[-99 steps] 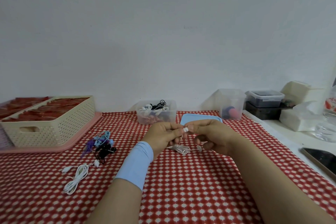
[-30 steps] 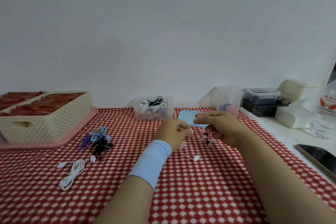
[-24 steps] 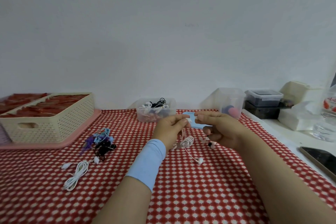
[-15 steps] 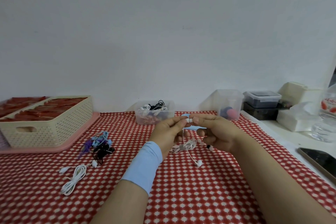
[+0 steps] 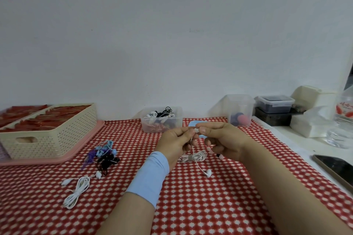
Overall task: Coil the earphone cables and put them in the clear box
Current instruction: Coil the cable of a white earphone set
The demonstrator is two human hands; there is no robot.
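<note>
My left hand and my right hand meet above the middle of the table, and both pinch the small white end of a pale pink earphone cable. Its coiled bundle hangs just below my hands, with one earbud lying on the cloth. The clear box stands behind my hands, holding black and white earphones. A white earphone lies loose at the left front. Beside it sits a tangle of blue, purple and black earphones.
A cream perforated basket on a pink tray stands at the left. A blue lid lies behind my hands. A tall clear tub, dark boxes, tissues and a phone crowd the right side.
The coil that I held low over the cloth now hangs loose under my hands. One earbud has dropped onto the cloth. Both hands rose and pinch the cable's white end together.
</note>
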